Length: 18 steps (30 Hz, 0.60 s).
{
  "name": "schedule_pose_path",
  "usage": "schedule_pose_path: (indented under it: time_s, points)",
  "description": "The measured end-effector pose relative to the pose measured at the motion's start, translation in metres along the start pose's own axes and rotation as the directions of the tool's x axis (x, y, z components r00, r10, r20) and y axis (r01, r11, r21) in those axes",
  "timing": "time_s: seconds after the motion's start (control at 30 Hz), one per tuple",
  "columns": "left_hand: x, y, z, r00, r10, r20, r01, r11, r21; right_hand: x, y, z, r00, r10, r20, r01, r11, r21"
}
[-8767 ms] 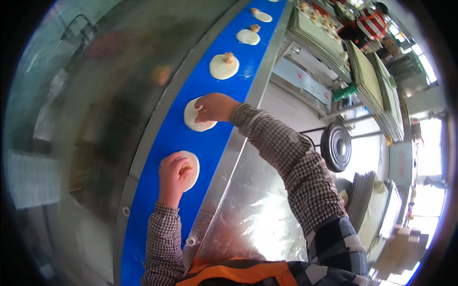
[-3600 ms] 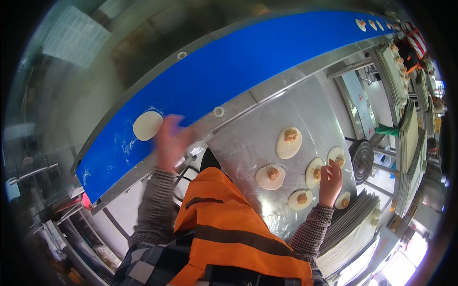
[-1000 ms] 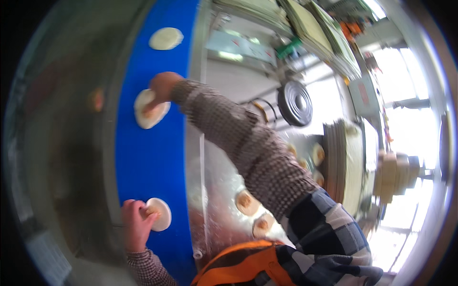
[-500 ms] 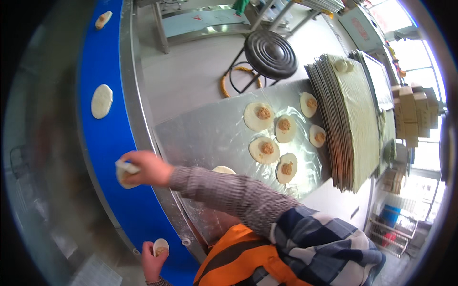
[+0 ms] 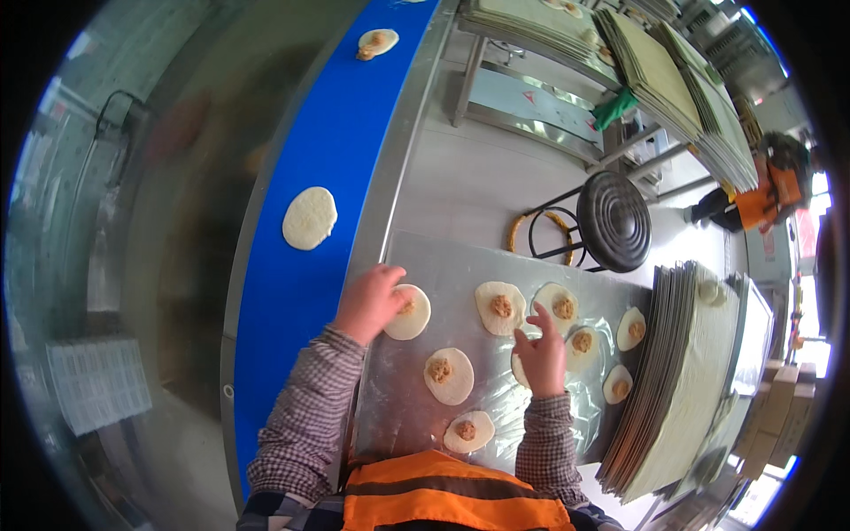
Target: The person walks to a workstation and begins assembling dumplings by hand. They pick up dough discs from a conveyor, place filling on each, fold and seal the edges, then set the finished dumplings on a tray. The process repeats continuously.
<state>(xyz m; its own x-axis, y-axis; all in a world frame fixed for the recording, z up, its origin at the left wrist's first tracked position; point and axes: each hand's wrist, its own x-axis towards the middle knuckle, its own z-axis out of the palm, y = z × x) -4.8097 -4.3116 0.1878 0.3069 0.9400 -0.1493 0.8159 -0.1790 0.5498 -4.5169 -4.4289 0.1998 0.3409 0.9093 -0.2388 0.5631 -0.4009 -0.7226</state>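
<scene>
My left hand [image 5: 370, 303] is at the left edge of the metal table, fingers apart, touching or just over the edge of a round dough wrapper [image 5: 412, 323] with filling on it. My right hand [image 5: 542, 356] hovers above the table with fingers spread and nothing held. Beneath it a dough wrapper [image 5: 520, 370] is partly hidden. Around the hands lie more flat wrappers, each with a lump of light brown filling: one [image 5: 499, 308] behind, one [image 5: 449, 376] between my forearms, and a smaller one [image 5: 469, 432] nearer me. Several others sit toward the right.
Left of the table runs a blue conveyor belt [image 5: 297, 301], carrying a plain dough wrapper [image 5: 310, 219] and a filled one [image 5: 378, 42]. Stacked trays [image 5: 677, 372] border the table's right side. A black round stool [image 5: 614, 221] stands beyond it. At the far right is another person [image 5: 770, 195].
Both hands have left the belt, where each held a piece of dough, and are now over the metal table. More filled wrappers show on the table. The view has swung right.
</scene>
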Motion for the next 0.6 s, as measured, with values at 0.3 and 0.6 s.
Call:
schedule_pose_path:
  time_s: [0.3,0.6]
  points:
    - [0.180,-0.144,-0.102,0.871,-0.163,-0.464,0.060,0.971,-0.230,0.118,-0.142,0.034,0.855,-0.466,0.228,0.493,0.867,-0.077]
    - [0.257,-0.138,-0.089,0.889,-0.010,-0.458,0.020,1.000,0.017,0.303,-0.274,0.157,0.484,-0.831,0.276,0.867,0.411,-0.282]
